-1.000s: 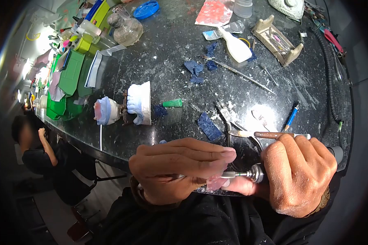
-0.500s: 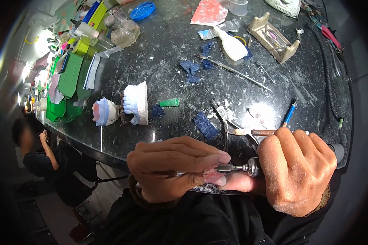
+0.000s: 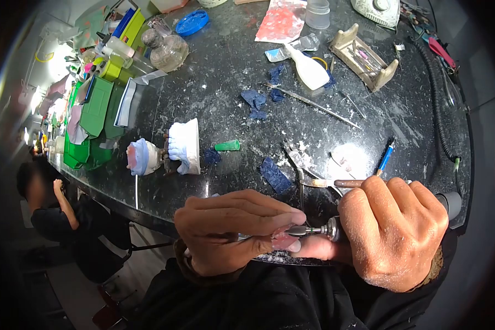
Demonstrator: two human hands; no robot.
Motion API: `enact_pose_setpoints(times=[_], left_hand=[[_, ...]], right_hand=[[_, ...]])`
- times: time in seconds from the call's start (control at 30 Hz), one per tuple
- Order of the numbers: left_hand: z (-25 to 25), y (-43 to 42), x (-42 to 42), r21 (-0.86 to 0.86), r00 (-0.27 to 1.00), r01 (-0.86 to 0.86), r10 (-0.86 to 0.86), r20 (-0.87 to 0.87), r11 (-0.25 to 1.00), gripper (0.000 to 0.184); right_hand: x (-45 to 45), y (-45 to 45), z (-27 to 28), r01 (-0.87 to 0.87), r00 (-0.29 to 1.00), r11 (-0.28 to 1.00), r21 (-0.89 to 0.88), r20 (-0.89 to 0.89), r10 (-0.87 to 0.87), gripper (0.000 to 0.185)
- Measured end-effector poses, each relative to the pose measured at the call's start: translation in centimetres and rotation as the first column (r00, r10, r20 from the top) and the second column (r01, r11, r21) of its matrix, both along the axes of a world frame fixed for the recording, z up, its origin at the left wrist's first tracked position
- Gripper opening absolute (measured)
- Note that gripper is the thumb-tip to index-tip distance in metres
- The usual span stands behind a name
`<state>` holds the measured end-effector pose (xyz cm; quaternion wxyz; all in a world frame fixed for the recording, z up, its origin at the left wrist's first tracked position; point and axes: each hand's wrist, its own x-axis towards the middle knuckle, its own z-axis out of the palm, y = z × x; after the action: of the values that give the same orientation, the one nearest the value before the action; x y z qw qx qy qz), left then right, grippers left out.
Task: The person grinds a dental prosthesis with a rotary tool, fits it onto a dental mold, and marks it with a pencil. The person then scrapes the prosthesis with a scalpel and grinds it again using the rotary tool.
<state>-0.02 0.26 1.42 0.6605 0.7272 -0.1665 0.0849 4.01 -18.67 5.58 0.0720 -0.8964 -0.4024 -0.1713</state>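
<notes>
My left hand (image 3: 231,228) pinches a small pink acrylic denture piece (image 3: 283,240) between thumb and fingers, which hide much of it. Wrapped in my right hand (image 3: 399,236) is a rotary handpiece (image 3: 332,229), its body mostly covered by the fist. The metal bur (image 3: 299,231) at its tip points left and meets the pink piece, as far as I can see. White dust coats my right hand, and its thumb stretches toward the left fingers beneath the bur. Just beyond the hands lie a brown-handled tool (image 3: 349,183) and a blue-handled tool (image 3: 386,157).
Plaster dental models (image 3: 184,147) stand on the dark bench (image 3: 220,93) at left, near a green cylinder (image 3: 227,146). Farther back are a white bottle (image 3: 309,69), a tool rack (image 3: 363,58) and a glass burner (image 3: 168,50). A seated person (image 3: 52,203) is at far left.
The view has shifted slightly, so bench items sit a little lower. My right hand and the handpiece have moved slightly left; both grips stay the same.
</notes>
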Motion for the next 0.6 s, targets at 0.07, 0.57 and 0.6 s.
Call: enact_pose_setpoints(times=[0.07,0.57,0.6], left_hand=[[0.07,0.06,-0.03,0.001,1.000,0.011,-0.011,-0.017,1.000,0.025],[-0.37,-0.10,0.02,-0.053,1.000,0.023,-0.022,0.021,0.998,0.026],[-0.35,-0.07,0.02,-0.046,1.000,0.024,-0.024,0.018,0.999,0.026]], right_hand=[[0.01,0.00,-0.16,0.000,1.000,1.000,0.006,0.014,0.000,0.055],[-0.04,-0.10,-0.18,-0.009,0.999,1.000,0.018,0.043,0.009,0.054],[-0.05,-0.11,-0.13,-0.009,0.999,1.000,0.013,0.040,0.008,0.054]])
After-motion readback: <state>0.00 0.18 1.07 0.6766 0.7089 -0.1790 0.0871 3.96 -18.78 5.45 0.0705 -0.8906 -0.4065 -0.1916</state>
